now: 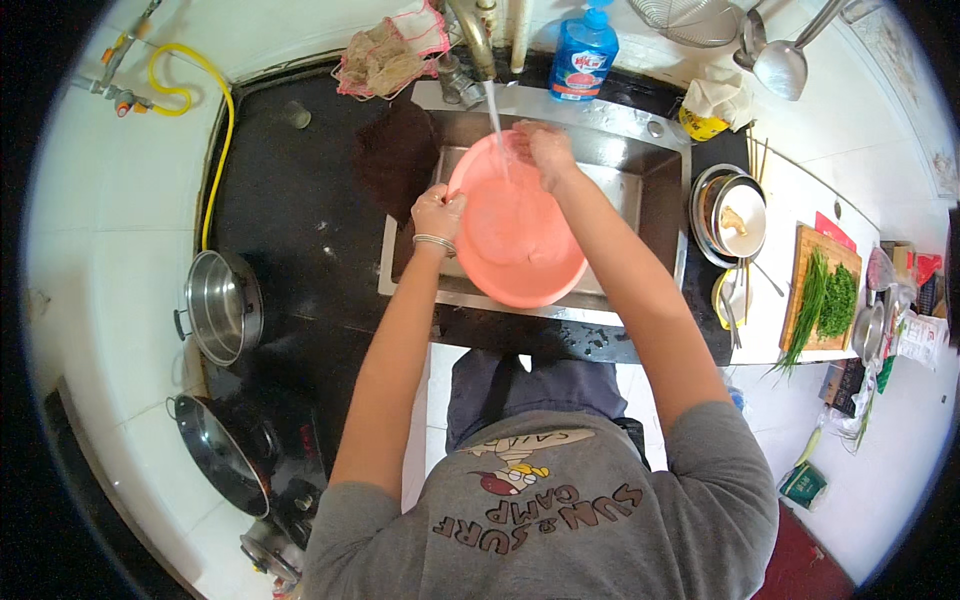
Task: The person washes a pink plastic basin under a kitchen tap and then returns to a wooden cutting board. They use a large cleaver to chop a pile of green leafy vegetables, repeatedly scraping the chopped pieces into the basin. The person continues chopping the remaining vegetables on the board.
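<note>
A pink plastic basin sits tilted in the steel sink, with shallow water in it. From the faucet a stream falls into the basin. My left hand, a bracelet at its wrist, is closed on the basin's left rim. At the far right rim is my right hand, its wet fingers stretched along the inner wall; their tips are slightly blurred.
A dark cloth lies left of the sink. Behind the sink stands a blue soap bottle. Stacked bowls and a cutting board with chopped greens are at right. A steel pot and a wok stand left.
</note>
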Available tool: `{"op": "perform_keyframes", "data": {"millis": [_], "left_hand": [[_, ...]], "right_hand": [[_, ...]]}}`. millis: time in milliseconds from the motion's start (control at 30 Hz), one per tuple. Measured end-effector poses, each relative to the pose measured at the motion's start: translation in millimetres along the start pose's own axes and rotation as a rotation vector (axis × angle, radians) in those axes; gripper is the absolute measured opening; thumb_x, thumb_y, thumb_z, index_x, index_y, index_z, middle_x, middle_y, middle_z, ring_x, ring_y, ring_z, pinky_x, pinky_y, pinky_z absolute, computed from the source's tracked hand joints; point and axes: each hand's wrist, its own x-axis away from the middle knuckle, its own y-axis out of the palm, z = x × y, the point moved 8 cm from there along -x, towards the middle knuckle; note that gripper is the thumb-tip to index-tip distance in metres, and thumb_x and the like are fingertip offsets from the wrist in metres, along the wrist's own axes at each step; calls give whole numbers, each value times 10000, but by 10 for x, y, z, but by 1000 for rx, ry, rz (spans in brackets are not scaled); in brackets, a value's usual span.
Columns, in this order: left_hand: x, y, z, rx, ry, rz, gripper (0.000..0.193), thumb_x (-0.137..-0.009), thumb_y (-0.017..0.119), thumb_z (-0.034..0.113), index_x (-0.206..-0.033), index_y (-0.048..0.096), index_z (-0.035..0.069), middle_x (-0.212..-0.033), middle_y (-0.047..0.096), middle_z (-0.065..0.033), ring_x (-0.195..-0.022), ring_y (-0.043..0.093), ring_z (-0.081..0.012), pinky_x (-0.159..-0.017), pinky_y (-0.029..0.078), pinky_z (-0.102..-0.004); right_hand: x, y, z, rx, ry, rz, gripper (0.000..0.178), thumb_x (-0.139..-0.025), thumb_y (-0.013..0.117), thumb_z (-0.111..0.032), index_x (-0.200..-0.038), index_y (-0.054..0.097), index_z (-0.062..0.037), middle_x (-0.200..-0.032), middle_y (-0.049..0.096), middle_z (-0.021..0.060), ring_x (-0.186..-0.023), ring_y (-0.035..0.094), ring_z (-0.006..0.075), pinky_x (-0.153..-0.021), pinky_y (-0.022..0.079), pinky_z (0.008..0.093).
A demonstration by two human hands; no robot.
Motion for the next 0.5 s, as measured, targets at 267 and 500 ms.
{"op": "perform_keyframes", "data": {"millis": [267, 500], "left_hand": [[-259, 815, 43, 401, -256, -375, 345, -855, 615, 295, -683, 560, 1, -621, 528, 16, -572, 450, -79, -537, 411, -292], [-528, 1156, 164, 427, -148, -266, 456, -846, 601, 438, -786, 645, -12, -647, 613, -98, -586, 528, -165, -605, 440, -346]], "right_hand": [[120, -615, 249, 52, 182, 247, 607, -872, 448, -538, -1237, 448, -53, -1180, 480, 116, -1040, 476, 261, -899, 375, 400], [715, 395, 429, -268, -134, -205, 601, -983, 158, -458, -1421, 247, -57, -1376, 388, 94, -1314, 282, 199, -1090, 212, 293]]}}
